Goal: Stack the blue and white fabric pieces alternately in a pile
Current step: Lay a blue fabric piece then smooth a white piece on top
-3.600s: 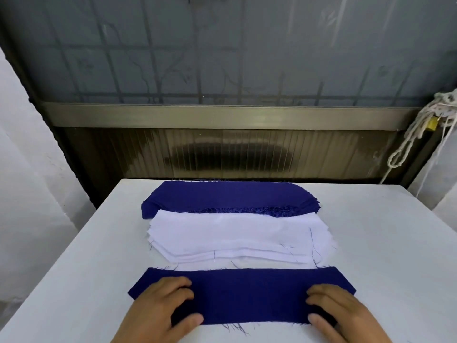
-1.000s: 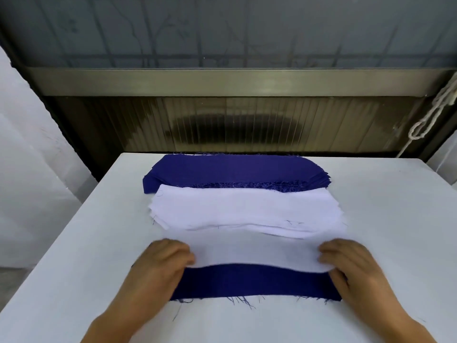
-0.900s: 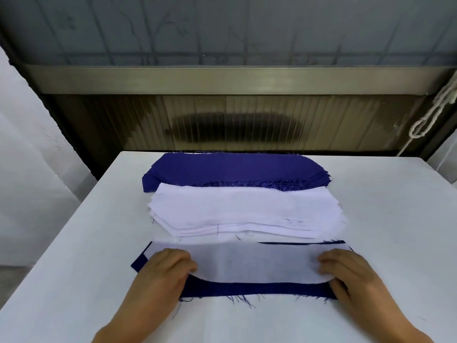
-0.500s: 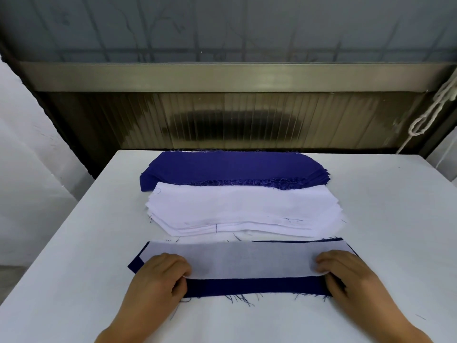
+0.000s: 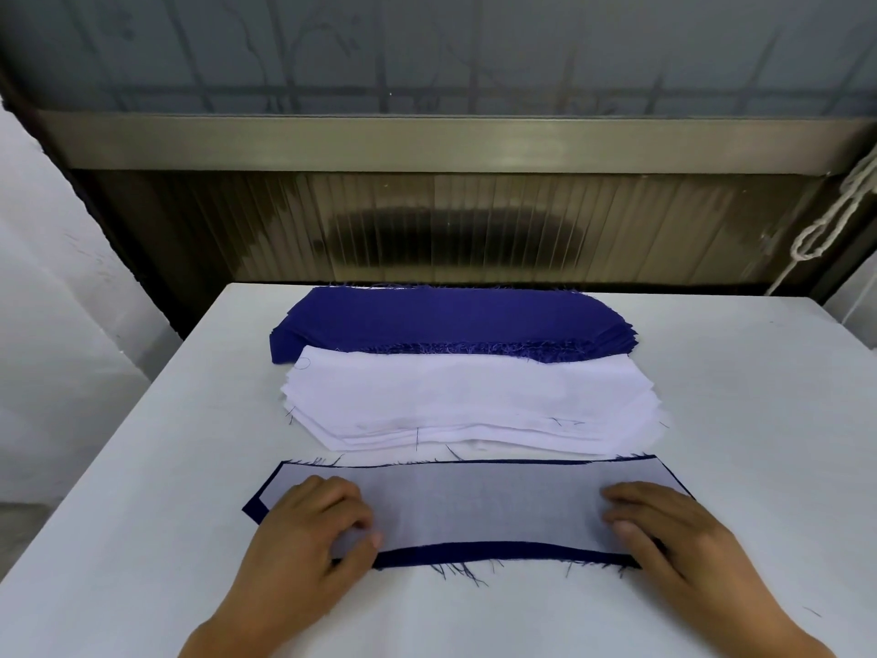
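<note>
We're working at a white tabletop (image 5: 142,539) here, looking down at both hands. Right in front of us a thin white piece (image 5: 474,505) is lying on top of a blue piece (image 5: 503,553), and it's sheer enough that the blue is showing through it. The blue is peeking out as a strip along the near edge, as a thin line along the far edge and at the left corner, so the two aren't lining up perfectly.

Our left hand (image 5: 308,539) is resting on the left end of the white piece, fingers bent with the tips pressing down on the cloth, the grip not closing around anything. Our right hand (image 5: 664,539) is doing the same on the right end, fingers fairly straight and lying flat on the cloth.

Just behind that pair a white stack (image 5: 470,406) is sitting fanned out, its edges stepping down toward us. Behind it and touching it a blue stack (image 5: 446,320) is sitting near the tabletop's far edge, with frayed threads along its near side. A white rope (image 5: 835,220) is hanging at the far right by the wall.
</note>
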